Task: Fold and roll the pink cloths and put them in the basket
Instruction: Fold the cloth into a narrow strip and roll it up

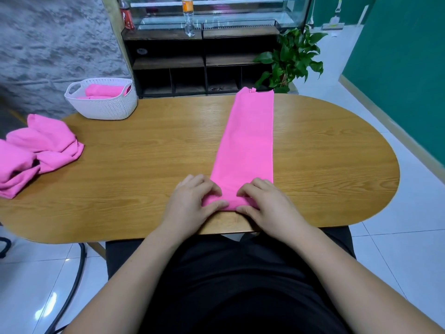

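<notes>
Folded cloth (245, 141) flat on table (144, 153), long axis straight away from the body; near end turned up into a first roll, pinched by left hand (192, 201) on its left side and right hand (267, 203) on its right, fingers curled over, thumbs against the near edge; equally near. Likely rolling direction: forward along the strip; basket (101, 109) far left.

Folded pink cloth (245, 141), near end rolled
</notes>
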### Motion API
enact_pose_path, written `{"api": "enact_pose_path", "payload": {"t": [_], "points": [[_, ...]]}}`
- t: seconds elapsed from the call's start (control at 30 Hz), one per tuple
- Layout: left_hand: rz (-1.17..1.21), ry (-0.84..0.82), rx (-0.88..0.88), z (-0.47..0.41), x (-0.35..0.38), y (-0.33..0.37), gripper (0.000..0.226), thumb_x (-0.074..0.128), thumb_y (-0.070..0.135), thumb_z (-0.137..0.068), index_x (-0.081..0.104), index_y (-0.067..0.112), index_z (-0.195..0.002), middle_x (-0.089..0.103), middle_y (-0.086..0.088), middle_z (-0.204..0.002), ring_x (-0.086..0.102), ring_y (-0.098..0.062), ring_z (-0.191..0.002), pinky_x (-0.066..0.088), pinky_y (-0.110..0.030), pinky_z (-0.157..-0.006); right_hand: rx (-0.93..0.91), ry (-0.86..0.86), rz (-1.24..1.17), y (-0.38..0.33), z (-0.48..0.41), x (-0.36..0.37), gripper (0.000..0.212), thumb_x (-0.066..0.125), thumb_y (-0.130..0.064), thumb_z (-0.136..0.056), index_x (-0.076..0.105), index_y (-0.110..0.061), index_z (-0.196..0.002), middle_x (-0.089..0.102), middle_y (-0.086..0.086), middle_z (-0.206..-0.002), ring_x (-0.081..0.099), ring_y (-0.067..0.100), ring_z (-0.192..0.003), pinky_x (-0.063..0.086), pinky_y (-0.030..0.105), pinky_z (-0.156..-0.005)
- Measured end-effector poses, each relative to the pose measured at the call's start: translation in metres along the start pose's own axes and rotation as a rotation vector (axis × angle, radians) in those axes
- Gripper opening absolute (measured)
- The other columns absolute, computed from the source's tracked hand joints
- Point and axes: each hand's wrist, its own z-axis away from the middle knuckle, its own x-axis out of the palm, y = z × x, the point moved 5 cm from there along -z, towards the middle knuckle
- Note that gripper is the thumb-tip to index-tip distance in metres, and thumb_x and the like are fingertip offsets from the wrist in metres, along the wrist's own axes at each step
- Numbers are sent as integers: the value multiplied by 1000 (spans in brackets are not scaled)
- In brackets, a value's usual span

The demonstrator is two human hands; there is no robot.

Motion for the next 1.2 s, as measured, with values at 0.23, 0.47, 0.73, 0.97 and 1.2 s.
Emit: {"api": "enact_pose_path", "payload": {"t": [0.23,0.47,0.73,0.97,1.2], "points": [[46,-74,-20,-2,3,-9,41,91,42,-76,73,30,-110,63,18,-107,53,-11,-99,50,-41,-88,68,54,52,9,-2,1,32,60,-52,-101,64,-25,-118,59,-3,-105,54,25,-105,46,43,-94],[150,-97,-82,-3,6,-12,32,81,44,-89,72,32,-117,72,18,-114,63,-4,-109,49,-33,-99,116,-14,-137,21,-9,-1,29,57,-51,-102,64,-25,-109,68,-4,-99,61,22,-98,49,43,-86],[252,-161,-275,-5,12,-12,17,70,53,-95,73,36,-98,71,8,-78,63,-12,-72,48,-30,-74,36,60,-252,22,1,-19,21,74,-43,-95,67,-31,-111,58,-9,-103,60,7,-98,50,35,-92],[217,-62,-289,-4,11,-8,27,76,60,-86,78,33,-93,71,9,-74,61,-11,-71,45,-27,-65,-16,-14,-94,11,1,-18,34,83,-51,-83,64,-32,-102,53,-13,-96,52,11,-92,50,40,-84],[160,45,-80,-4,2,-3,36,90,44,-78,74,28,-105,63,14,-108,60,-15,-105,48,-30,-93,89,53,-205,24,-2,-17,15,74,-37,-96,66,-25,-100,65,-9,-92,59,13,-87,50,40,-83]]}}
